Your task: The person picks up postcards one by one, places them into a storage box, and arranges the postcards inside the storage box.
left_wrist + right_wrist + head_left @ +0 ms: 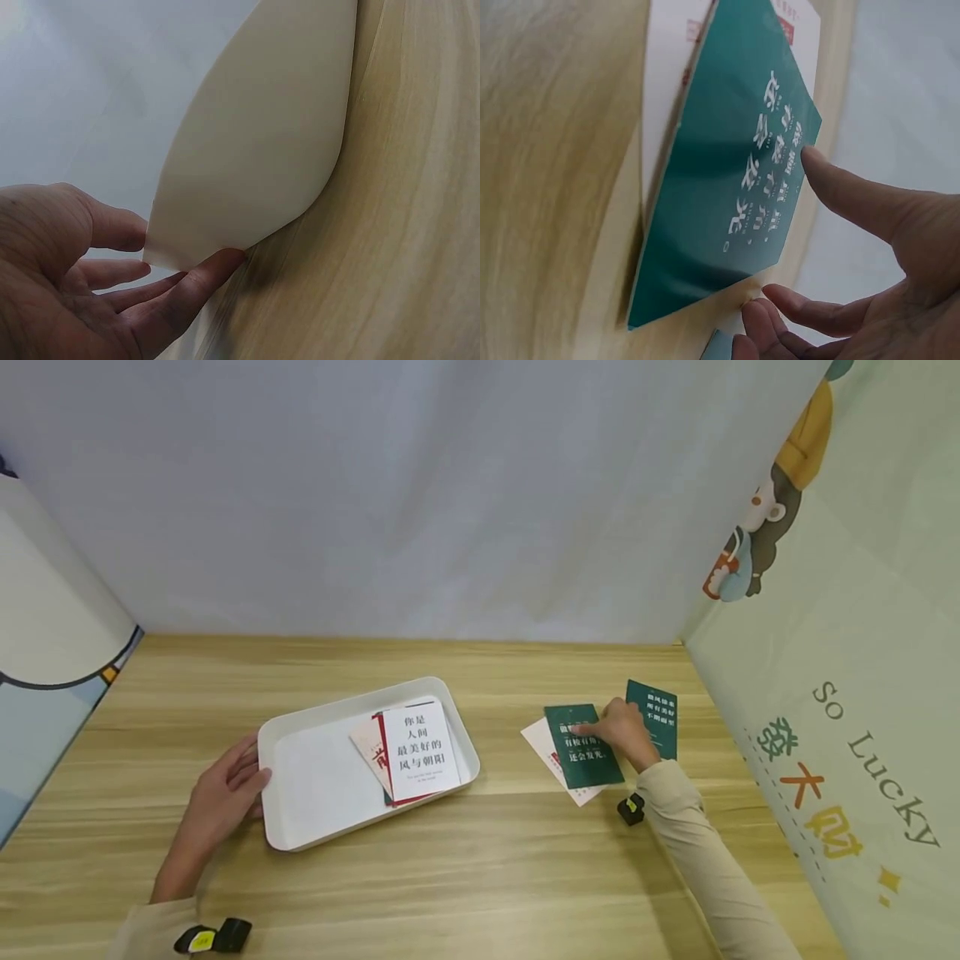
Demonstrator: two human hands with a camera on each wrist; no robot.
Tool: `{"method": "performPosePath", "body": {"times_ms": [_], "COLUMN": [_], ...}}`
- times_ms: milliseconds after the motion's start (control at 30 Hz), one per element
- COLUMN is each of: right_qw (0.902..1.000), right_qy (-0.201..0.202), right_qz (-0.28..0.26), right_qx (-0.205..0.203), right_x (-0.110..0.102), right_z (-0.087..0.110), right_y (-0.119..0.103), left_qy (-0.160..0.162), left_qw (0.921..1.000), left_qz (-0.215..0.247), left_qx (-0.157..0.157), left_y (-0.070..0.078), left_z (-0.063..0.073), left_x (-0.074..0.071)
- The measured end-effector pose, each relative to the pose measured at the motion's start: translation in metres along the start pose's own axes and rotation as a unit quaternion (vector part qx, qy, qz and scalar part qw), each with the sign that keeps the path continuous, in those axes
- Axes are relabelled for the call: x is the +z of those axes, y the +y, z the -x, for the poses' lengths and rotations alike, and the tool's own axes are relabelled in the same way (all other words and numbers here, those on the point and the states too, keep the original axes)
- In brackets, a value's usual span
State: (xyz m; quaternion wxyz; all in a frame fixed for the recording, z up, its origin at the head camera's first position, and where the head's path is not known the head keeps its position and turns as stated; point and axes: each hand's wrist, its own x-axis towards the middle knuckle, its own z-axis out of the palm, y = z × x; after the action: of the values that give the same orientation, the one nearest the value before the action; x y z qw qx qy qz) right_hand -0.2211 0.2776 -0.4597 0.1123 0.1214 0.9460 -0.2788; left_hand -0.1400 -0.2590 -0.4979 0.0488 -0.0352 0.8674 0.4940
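Observation:
My left hand (222, 795) holds the white tray (303, 835) by its left end, thumb at the rim and fingers against the outer wall. In the left wrist view, the tray's pale wall (255, 127) rises from the fingertips. Several printed cards (420, 752) overlap inside the tray's right half, a white one on top. My right hand (628, 731) is over a green card (585, 768) with white writing, its thumb touching the face. The other fingers are loosely bent past the card's edge (727, 285). Under this card lies a pale pink card (536, 737).
Another green card (660, 714) lies just right of the right hand, partly behind it. The wooden table (480, 877) ends at a pale grey curtain (412, 527) at the back. A printed light-green wall covering (862, 693) stands along the right side.

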Motion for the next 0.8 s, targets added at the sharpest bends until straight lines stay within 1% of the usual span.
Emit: {"method": "performPosePath", "body": {"times_ms": [100, 233, 367, 600, 800], "right_qw": [0.9999, 0.9993, 0.9984, 0.9980, 0.9990], "right_qy": [-0.005, -0.010, -0.008, -0.010, -0.003], "right_qz": [0.000, 0.006, 0.016, 0.025, 0.013], "right_qx": [0.011, 0.037, 0.054, 0.057, 0.042], "right_x": [0.0023, 0.0059, 0.0095, 0.0097, 0.0075], "right_z": [-0.0007, -0.0015, -0.0025, -0.0028, -0.0054], "right_y": [0.0018, 0.0030, 0.0024, 0.0015, 0.0000], "left_qy": [0.002, 0.001, 0.002, 0.008, 0.004], "left_qw": [1.0000, 1.0000, 1.0000, 0.9999, 0.9999], "left_qz": [-0.002, -0.006, -0.004, -0.008, -0.009], "left_qx": [-0.001, -0.006, -0.002, 0.005, -0.003], "left_y": [-0.0009, -0.0022, -0.0031, -0.0027, 0.0009], "left_z": [0.0009, 0.0017, 0.0024, 0.0036, 0.0019], "left_x": [0.0006, 0.0012, 0.0012, -0.0005, -0.0012]}}
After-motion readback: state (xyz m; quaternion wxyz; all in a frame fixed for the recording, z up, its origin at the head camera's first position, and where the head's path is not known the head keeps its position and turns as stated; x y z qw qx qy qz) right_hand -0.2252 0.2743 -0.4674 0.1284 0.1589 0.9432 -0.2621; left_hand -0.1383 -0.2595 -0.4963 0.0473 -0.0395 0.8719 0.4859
